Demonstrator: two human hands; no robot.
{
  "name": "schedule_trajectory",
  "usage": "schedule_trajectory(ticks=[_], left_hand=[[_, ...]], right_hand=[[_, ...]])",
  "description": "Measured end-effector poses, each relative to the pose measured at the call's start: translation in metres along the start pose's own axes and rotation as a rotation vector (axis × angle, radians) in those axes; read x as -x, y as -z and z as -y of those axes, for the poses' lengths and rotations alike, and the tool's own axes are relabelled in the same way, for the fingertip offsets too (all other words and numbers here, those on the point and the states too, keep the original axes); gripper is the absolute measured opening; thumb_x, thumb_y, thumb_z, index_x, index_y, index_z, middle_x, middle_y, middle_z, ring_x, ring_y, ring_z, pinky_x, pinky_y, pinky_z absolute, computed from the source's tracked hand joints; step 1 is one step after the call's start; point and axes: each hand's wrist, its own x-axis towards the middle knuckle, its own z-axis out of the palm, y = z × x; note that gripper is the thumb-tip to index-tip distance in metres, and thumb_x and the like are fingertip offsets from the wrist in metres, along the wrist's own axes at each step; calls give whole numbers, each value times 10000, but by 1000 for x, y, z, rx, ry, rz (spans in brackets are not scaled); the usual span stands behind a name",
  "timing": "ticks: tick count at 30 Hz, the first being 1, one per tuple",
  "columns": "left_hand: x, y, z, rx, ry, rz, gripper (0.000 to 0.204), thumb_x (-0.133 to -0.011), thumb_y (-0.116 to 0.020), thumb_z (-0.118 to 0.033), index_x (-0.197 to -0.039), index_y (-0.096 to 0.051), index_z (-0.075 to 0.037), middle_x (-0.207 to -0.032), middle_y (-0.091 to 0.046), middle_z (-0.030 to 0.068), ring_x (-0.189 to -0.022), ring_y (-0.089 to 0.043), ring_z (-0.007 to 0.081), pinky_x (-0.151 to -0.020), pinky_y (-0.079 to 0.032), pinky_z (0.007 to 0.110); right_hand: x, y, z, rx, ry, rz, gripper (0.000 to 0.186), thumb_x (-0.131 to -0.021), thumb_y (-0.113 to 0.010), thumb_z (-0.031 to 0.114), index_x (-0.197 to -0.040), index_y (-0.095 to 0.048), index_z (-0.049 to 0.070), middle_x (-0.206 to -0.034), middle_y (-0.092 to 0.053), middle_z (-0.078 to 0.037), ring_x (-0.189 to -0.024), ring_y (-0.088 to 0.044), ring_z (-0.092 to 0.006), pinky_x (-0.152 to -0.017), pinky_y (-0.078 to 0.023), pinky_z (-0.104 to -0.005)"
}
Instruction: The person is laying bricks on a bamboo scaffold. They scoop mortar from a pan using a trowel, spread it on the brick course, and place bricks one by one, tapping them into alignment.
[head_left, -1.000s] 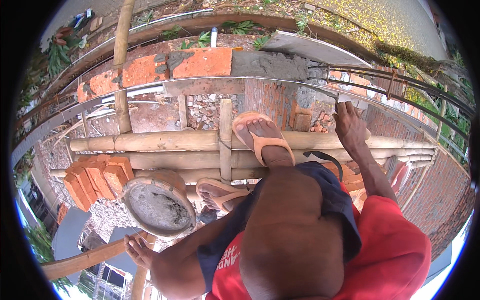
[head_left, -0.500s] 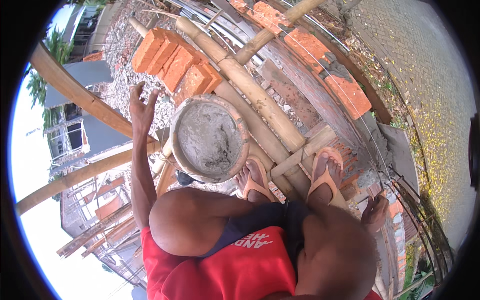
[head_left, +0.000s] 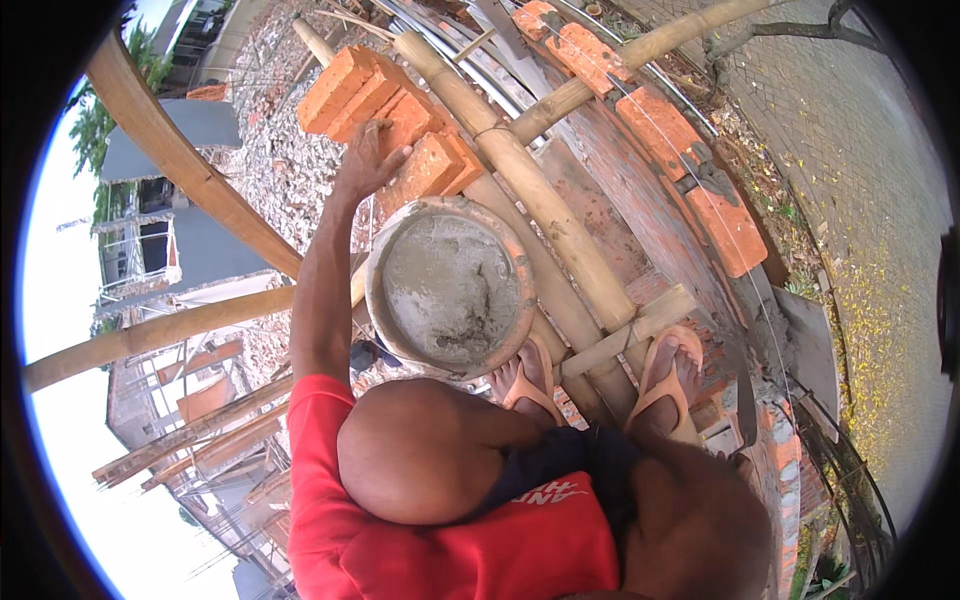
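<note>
My left hand reaches out to a stack of orange bricks. Its fingers and thumb are set around the end of one brick in the stack, which still lies among the others. Just below the stack is a round tub filled with wet grey mortar. Most of my right hand is hidden behind my right knee; only a bit of the fingers shows. A thin dark blade, perhaps a trowel's, stands up beside it, and its handle is hidden.
Bamboo poles form the scaffold under my sandalled feet. To the right runs a brick wall with a row of laid bricks and a taut string. Curved timber crosses at left, above rubble. Paving lies beyond the wall.
My left hand has gone from open in the air beside the stack onto a brick. My right hand has sunk mostly out of sight behind the knee, and the dark blade has come into view.
</note>
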Motion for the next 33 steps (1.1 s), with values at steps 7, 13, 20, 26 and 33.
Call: schedule_trajectory(ticks=[7, 13, 20, 26, 33], left_hand=[[-4, 0, 20, -8, -101, 10, 682, -981, -713, -412, -1408, -524, 85, -1333, -569, 299, -1251, -577, 447, -1071, -463, 497], [-25, -1, 34, 44, -25, 26, 799, -905, -799, -483, -1362, -534, 117, -1300, -597, 304, -1221, -589, 416, -1068, -462, 471], [-37, -5, 30, -25, 27, 52, 883, -865, -809, -563, -1313, -540, 149, -1262, -606, 324, -1194, -590, 455, -1053, -458, 504], [-28, 4, 9, -111, 24, 51, 909, -897, -753, -608, -1339, -533, 156, -1322, -586, 350, -1245, -574, 477, -1080, -448, 520], [-17, 0, 6, -215, 97, -19, 865, -896, -735, -618, -1266, -613, 154, -1244, -639, 358, -1169, -627, 480, -1004, -499, 521]], right_hand=[[38, -10, -1, -213, 24, -26, 291, -923, -746, 179, -1046, -566, -15, -902, -631, -236, -822, -621, -460, -740, -487, -522], [59, -13, 4, -347, -353, 163, 314, -919, -764, 222, -1051, -603, -13, -941, -678, -237, -899, -679, -431, -800, -531, -489], [60, -21, 6, -392, -323, 71, 323, -945, -747, 260, -1030, -601, -15, -881, -660, -224, -826, -654, -397, -765, -512, -461], [60, -34, -1, -489, -355, 57, 314, -994, -697, 274, -1037, -609, -24, -834, -631, -173, -752, -592, -263, -723, -486, -397], [61, -39, 3, -488, -413, 37, 287, -1021, -668, 258, -1007, -564, -9, -812, -583, -152, -737, -546, -249, -709, -472, -401]])
